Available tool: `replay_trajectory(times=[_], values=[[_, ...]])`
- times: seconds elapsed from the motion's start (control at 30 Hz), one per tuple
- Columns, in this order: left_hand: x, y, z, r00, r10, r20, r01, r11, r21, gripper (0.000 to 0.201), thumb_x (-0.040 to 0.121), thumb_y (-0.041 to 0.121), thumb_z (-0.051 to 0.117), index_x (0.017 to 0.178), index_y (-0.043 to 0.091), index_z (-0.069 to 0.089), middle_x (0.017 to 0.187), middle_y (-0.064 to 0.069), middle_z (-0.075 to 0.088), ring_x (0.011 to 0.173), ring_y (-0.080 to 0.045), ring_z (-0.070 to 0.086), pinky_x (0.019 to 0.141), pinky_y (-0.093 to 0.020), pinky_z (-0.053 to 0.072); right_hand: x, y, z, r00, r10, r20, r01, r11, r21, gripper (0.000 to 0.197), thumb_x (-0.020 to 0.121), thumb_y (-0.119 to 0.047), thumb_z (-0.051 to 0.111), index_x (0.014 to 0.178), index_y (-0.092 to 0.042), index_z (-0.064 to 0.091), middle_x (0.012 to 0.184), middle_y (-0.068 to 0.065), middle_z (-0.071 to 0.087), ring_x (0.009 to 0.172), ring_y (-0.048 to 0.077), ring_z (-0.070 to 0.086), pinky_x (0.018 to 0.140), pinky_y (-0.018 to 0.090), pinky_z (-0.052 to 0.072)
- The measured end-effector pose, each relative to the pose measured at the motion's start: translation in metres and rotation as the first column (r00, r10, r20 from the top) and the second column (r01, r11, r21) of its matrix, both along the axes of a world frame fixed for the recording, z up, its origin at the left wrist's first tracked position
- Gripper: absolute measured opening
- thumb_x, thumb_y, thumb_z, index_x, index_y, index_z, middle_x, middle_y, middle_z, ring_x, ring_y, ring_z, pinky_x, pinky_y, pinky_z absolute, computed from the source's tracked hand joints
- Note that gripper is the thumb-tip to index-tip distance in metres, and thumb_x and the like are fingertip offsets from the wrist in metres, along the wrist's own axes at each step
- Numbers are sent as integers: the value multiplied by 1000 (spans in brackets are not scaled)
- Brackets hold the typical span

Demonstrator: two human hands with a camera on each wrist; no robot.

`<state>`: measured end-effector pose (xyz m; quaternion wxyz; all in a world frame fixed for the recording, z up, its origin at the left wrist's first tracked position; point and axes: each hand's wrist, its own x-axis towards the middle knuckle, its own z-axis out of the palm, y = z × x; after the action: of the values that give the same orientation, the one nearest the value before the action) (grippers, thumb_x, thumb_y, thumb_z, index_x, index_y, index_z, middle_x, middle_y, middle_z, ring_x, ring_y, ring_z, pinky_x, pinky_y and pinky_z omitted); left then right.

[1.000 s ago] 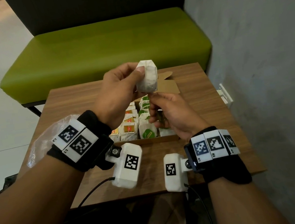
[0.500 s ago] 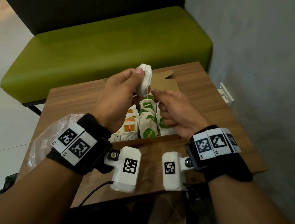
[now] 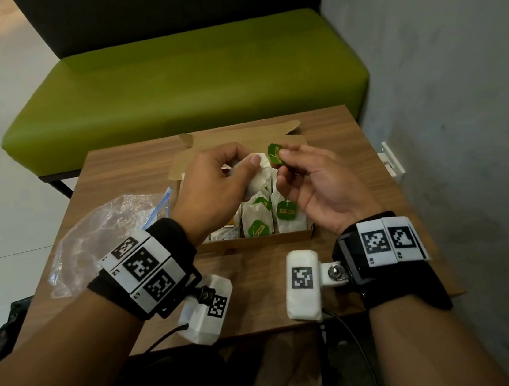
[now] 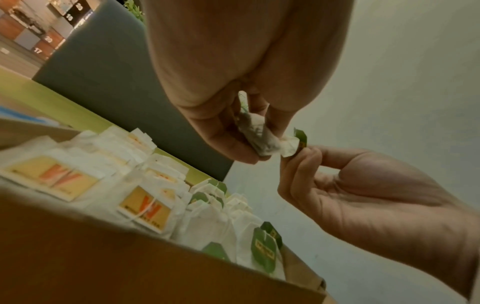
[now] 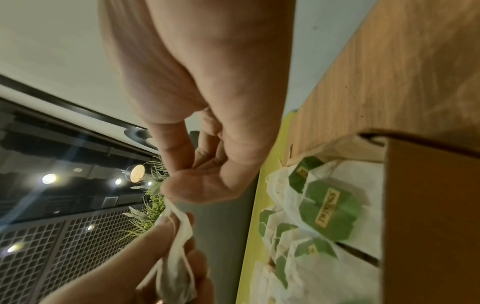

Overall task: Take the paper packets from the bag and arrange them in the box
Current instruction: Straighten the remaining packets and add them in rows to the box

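Compared with one second ago: both hands lowered toward the box [image 3: 254, 241], white paper packet [image 3: 257, 178] no longer raised at 12 o'clock above it but held low over the rows; green tag [image 3: 276, 155] now exposed, where earlier hidden. Left hand [image 3: 214, 191]: fingers curled narrowly, thumb and fingertips gripping the crumpled white paper packet [image 4: 262, 137], seen also from below [image 5: 176, 265]. Right hand [image 3: 316, 185]: thumb and forefinger pinched on the green tag [image 4: 301, 136] at 1 o'clock of the packet, remaining fingers loosely curled, palm turned up. Box on the wooden table [image 3: 357, 180], flaps open, filled with upright rows of packets: orange-labelled packets [image 4: 145, 207] at 9 o'clock, green-tagged packets [image 3: 286, 213] at 3 o'clock. Clear plastic bag [image 3: 98, 240] lying on the table at 9 o'clock of the box, just beside it. Green bench [image 3: 182, 83] at 12 o'clock beyond the table.
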<state>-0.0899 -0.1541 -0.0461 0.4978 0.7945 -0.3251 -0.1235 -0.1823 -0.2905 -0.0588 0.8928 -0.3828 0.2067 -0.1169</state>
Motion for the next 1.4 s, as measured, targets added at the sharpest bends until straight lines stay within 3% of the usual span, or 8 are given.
replay_trajectory(times=[0.27, 0.43, 0.57, 0.87, 1.03, 1.13, 1.23, 1.4], values=[[3, 0, -4, 982, 51, 180, -70, 992, 102, 15, 96, 31, 62, 87, 23, 71, 79, 8, 70, 71, -8, 67, 68, -39, 59, 3, 3, -1, 994, -63, -86, 43, 975, -218, 9, 92, -4, 66, 97, -9, 72, 75, -3, 65, 61, 3, 53, 47, 13, 44], [1, -7, -4, 984, 133, -122, -139, 990, -40, 18, 97, 27, 62, 87, 17, 72, 78, -6, 72, 63, -14, 65, 59, -32, 56, 7, 10, -2, 991, -104, -86, 79, 964, -253, 11, 88, -1, 71, 92, -9, 65, 81, 6, 67, 65, 9, 64, 52, 19, 54], [-5, -13, 0, 938, 116, -326, -174, 973, -154, 18, 99, 20, 60, 87, 13, 71, 75, -5, 67, 57, -7, 59, 52, -21, 49, 9, 12, -4, 972, -198, -125, 130, 900, -416, 11, 86, -13, 78, 88, -13, 67, 82, 2, 68, 69, 9, 64, 53, 21, 53], [-12, -16, -1, 917, 66, -394, -154, 968, -196, 23, 100, 19, 55, 88, 15, 74, 79, -2, 71, 74, -14, 63, 71, -28, 55, 9, 9, -7, 954, -239, -180, 135, 881, -453, 15, 82, -21, 82, 80, -18, 67, 81, -1, 67, 70, 8, 59, 51, 19, 49], [-11, -17, -3, 937, 68, -343, -144, 969, -203, 14, 97, 19, 62, 92, 16, 75, 76, 1, 70, 71, -9, 61, 69, -23, 51, 7, 10, -8, 973, -146, -180, 56, 901, -430, 9, 89, -22, 76, 88, -18, 67, 89, 1, 69, 78, 12, 62, 56, 22, 53], [-8, -18, -2, 940, 100, -325, -149, 981, -128, 13, 96, 19, 63, 91, 16, 75, 70, 8, 71, 61, 0, 61, 61, -15, 50, 2, 8, -10, 978, -88, -190, -9, 890, -456, 3, 93, -19, 70, 95, -17, 69, 93, 4, 69, 77, 11, 62, 57, 22, 53], [-5, -17, -5, 954, 60, -293, -60, 998, 9, 10, 94, 16, 66, 89, 16, 75, 80, -5, 73, 65, -10, 63, 62, -24, 53, -5, 3, -14, 965, -134, -223, -9, 840, -543, 6, 94, -15, 66, 94, -18, 71, 91, 1, 70, 76, 11, 62, 58, 23, 52], [-10, -17, -12, 966, 18, -258, 27, 986, 167, 10, 90, 10, 70, 85, 18, 69, 66, 5, 64, 57, -7, 60, 50, -17, 45, -16, -5, -20, 926, -255, -277, 4, 742, -670, 16, 92, -11, 62, 86, -23, 71, 92, 0, 70, 85, 15, 64, 64, 29, 53]])
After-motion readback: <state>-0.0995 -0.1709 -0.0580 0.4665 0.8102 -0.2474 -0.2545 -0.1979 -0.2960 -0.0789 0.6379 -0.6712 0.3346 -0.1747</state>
